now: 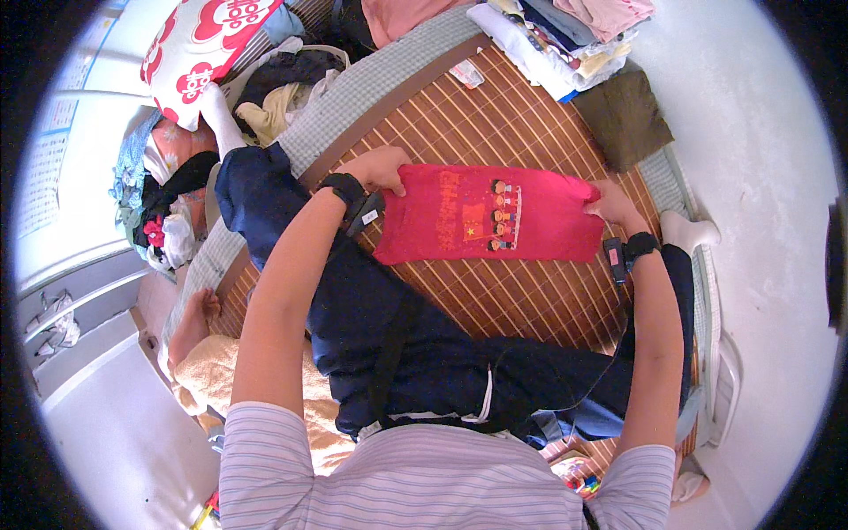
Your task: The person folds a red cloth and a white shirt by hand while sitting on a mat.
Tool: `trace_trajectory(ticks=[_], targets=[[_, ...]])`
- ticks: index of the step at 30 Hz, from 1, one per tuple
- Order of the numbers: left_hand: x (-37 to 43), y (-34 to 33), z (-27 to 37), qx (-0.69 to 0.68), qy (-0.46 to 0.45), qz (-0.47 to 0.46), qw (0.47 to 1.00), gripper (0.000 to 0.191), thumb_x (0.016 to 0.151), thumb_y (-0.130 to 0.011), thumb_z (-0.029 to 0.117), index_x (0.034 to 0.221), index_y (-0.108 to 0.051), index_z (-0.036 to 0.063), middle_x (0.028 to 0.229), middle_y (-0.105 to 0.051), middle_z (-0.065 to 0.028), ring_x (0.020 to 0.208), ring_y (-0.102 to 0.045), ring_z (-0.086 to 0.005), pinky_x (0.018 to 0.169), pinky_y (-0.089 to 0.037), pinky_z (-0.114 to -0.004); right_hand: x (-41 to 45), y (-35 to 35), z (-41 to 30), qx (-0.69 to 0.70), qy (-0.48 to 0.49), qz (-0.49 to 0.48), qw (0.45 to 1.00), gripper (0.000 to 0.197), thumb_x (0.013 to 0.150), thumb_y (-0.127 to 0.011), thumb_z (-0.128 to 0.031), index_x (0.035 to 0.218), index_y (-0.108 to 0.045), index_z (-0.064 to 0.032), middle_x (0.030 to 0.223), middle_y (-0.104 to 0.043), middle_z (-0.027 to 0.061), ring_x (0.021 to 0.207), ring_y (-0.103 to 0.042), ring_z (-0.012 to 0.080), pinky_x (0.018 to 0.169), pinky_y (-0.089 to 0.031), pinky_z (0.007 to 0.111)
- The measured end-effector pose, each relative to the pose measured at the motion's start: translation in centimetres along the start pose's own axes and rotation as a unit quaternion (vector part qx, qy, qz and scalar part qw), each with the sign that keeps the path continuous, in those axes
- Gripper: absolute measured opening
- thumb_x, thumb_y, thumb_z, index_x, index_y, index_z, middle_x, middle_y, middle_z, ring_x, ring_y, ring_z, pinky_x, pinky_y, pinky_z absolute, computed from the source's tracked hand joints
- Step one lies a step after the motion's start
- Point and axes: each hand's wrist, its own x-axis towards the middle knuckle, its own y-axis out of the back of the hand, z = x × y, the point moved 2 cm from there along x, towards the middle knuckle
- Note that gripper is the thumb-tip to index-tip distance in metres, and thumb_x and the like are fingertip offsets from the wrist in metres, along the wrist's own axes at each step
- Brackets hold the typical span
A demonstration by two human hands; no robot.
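A red printed garment, folded into a long rectangle, is spread between my two hands over the brown bamboo mat. My left hand grips its upper left corner between thumb and fingers. At the opposite end, my right hand pinches the right edge. The front print shows cartoon children and a flag with a star. A dark strap with a small device is on each of my wrists. How much of the fabric rests on the mat is hard to tell.
Folded clothes are stacked at the upper right, beside a folded dark olive cloth. A small packet lies on the mat. Loose clothes fill a basket at the upper left; more hang over a chair-like support. Another person's foot shows at left.
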Motion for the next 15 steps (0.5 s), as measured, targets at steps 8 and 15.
trace_trajectory(ticks=[8,15], targets=[[-5.2,8.8,6.0,0.124,-0.095,0.324,0.933,0.026,0.072,-0.066,0.009,0.097,-0.066,0.0054,0.087,-0.066,-0.0154,0.083,-0.064,-0.0296,0.072,-0.05,-0.04,-3.6,7.1,-4.1,0.055,0.103,0.274,0.955,0.027,0.075,-0.063,-0.003,0.102,-0.064,-0.0014,0.091,-0.067,0.0145,0.085,-0.065,0.0231,0.074,-0.049,0.032],[-4.9,0.8,3.3,0.292,-0.223,0.369,0.854,0.022,0.076,-0.058,0.013,0.097,-0.065,0.0115,0.098,-0.065,-0.0078,0.093,-0.061,-0.025,0.081,-0.049,-0.037,-8.6,-1.7,-2.6,-0.199,0.183,0.284,0.92,0.04,0.069,-0.056,0.006,0.107,-0.06,-0.005,0.109,-0.058,0.0158,0.103,-0.055,0.0337,0.089,-0.045,0.04]])
